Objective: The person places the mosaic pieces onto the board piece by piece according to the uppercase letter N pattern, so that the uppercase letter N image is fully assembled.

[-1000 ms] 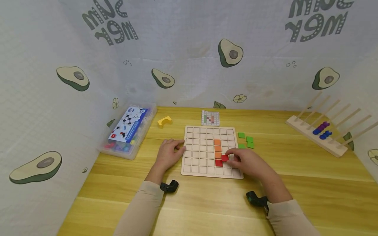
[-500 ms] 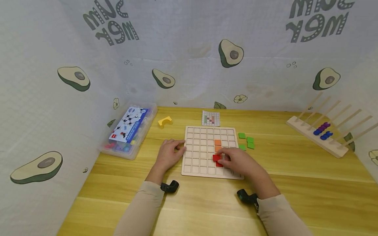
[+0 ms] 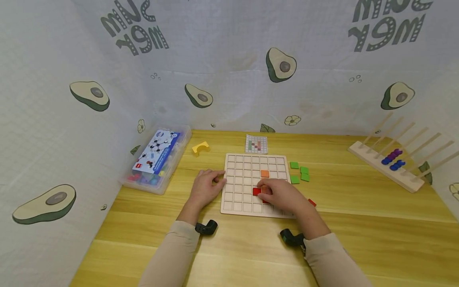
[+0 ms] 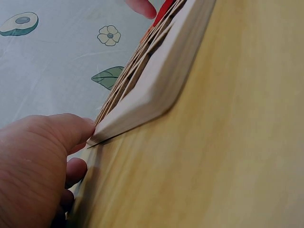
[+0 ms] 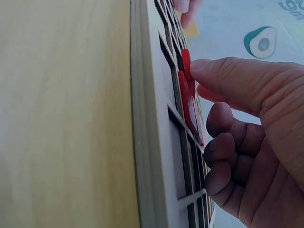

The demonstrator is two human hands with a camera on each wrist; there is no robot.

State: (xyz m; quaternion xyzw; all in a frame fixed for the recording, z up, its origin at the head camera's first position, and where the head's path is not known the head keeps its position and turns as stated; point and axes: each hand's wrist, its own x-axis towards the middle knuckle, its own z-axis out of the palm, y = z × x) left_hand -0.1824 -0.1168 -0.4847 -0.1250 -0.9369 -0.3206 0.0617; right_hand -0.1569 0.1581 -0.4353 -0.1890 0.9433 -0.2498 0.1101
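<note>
White fabric walls (image 3: 229, 24), printed with avocados (image 3: 281, 65) and flowers (image 3: 293, 120), stand at rear and both sides. Yellow wood-grain table (image 3: 236, 255) meets rear wall; near middle shows pale sheen.

Wooden table (image 3: 236, 247) beneath board (image 3: 238, 197), card (image 3: 256, 144), box (image 3: 171, 169)

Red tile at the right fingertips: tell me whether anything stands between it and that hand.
Nothing visible does: the right hand pinches the red tile. Another red tile on the board lies nearer the person, not between them.
</note>
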